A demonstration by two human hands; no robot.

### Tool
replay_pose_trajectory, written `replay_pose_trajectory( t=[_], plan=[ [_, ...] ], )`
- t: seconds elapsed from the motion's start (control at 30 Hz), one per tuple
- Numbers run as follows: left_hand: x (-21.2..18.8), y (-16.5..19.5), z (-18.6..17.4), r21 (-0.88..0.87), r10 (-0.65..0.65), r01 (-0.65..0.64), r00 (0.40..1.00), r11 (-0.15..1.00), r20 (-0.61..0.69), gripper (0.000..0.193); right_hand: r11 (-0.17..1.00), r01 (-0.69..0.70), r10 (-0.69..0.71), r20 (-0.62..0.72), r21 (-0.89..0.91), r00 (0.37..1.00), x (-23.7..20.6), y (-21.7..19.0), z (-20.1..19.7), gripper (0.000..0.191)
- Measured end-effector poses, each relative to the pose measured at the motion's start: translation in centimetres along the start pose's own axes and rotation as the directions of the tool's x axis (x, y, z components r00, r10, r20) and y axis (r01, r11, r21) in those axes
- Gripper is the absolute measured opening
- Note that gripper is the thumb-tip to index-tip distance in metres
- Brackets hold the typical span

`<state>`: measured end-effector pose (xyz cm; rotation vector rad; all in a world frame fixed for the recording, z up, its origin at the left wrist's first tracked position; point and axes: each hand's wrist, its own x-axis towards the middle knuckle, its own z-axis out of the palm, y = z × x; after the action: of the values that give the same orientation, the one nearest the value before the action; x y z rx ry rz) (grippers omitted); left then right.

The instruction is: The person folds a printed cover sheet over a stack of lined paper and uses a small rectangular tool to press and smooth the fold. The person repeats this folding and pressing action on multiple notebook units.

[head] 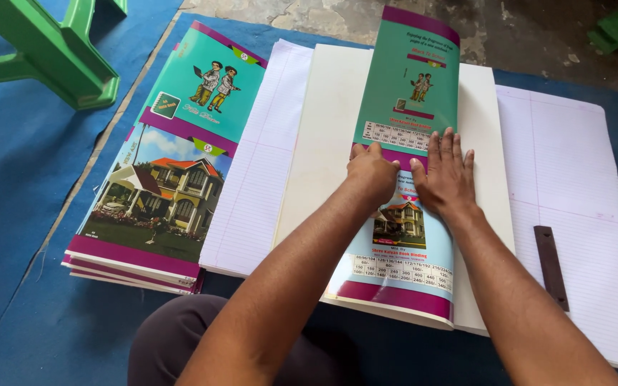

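A long glossy printed cover sheet (408, 78), teal, purple and pale blue with pictures of children and a house, lies folded lengthwise on a cream card stack (327, 136). My left hand (370, 170) is curled, pressing its knuckles on the sheet's middle. My right hand (445, 175) lies flat beside it, fingers spread, palm down on the same sheet. Both hands press at the purple band between the two printed panels.
A pile of the same printed covers (173, 164) sits to the left. Ruled white paper sheets (574, 186) spread underneath, with a dark flat bar (551, 266) on the right sheet. A green plastic stool (51, 46) stands at top left on the blue mat (16, 186).
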<state>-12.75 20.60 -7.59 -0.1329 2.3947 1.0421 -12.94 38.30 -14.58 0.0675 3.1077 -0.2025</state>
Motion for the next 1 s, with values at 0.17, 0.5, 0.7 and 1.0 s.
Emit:
replay_pose_trajectory(
  t=[0.17, 0.5, 0.7, 1.0],
  plan=[
    [-0.6, -0.3, -0.2, 0.103, 0.018, -0.026, 0.997, 0.994, 0.075, 0.062, 0.998, -0.039, 0.047, 0.197, -0.043, 0.979, 1.4, 0.4, -0.2, 0.109],
    [-0.8, -0.2, 0.3, -0.005, 0.004, -0.004, 1.0, 1.0, 0.011, 0.063, 0.922, -0.122, 0.018, 0.273, 0.369, 0.962, 1.3, 1.5, -3.1, 0.097],
    [-1.9, 0.2, -0.6, 0.024, -0.041, 0.04, 0.999, 0.999, 0.033, 0.066, 0.744, -0.219, 0.109, 0.209, 0.631, 0.972, -0.4, 6.2, -6.2, 0.068],
    [-3.0, 0.0, -0.8, 0.053, -0.003, 0.001, 0.999, 0.999, 0.034, 0.059, 0.965, -0.212, 0.197, 0.108, 0.156, 0.974, -5.9, 17.3, -6.6, 0.056]
  ],
)
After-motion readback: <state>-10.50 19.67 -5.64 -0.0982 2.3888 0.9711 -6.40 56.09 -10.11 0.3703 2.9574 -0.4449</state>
